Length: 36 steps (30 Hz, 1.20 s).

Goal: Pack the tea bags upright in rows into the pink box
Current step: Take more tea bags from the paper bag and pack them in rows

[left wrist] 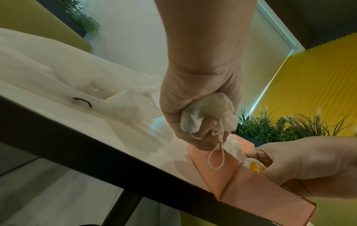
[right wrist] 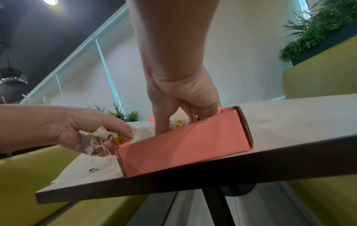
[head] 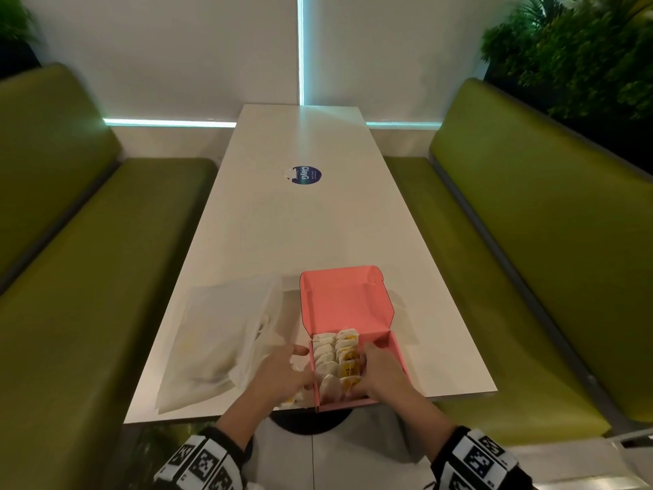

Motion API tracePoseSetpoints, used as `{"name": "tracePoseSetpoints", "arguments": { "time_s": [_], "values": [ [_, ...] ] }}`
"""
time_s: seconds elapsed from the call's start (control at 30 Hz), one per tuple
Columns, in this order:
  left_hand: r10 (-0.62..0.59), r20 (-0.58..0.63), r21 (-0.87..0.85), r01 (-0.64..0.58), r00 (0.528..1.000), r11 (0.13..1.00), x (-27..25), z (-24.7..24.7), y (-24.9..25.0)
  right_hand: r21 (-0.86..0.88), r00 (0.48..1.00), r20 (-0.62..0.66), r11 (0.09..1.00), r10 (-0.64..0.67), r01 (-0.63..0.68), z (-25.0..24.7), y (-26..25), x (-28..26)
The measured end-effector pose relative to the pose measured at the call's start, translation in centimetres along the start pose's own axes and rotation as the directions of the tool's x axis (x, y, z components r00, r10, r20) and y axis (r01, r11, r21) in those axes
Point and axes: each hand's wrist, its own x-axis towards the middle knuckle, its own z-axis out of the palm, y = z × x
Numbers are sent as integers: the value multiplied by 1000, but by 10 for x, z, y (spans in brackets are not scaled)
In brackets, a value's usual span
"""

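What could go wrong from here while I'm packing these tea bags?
The pink box sits at the table's near edge; pressing with your right hand could tip it off. The strings dangling from the bunched tea bags in your left hand may tangle and snag.

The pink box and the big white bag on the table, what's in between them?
In the head view, the left hand, gripping a bunch of tea bags, sits between the pink box and the white bag. Beyond it is bare table.
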Motion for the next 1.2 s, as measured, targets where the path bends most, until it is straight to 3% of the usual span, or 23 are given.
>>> {"name": "tracePoseSetpoints", "arguments": {
  "time_s": [0.17, 0.5, 0.73, 1.2],
  "values": [
    [4, 1, -7, -4, 1000, 1000, 3, 2, -3, -17, 1000, 4, 1000, -15, 15, 0, -2, -1],
    [-8, 3, -10, 8, 1000, 1000, 8, 3, -7, 131, 996, 89, 991, 20, -31, -18, -1, 1],
    [-4, 8, -48, 4, 1000, 999, 10, 3, -10, 155, 998, 65, 988, 5, -15, -11, 0, 2],
    [-1, -11, -32, 1, 1000, 999, 9, 4, -8, -106, 988, 155, 994, 16, 1, -23, -1, 0]
  ]
}}
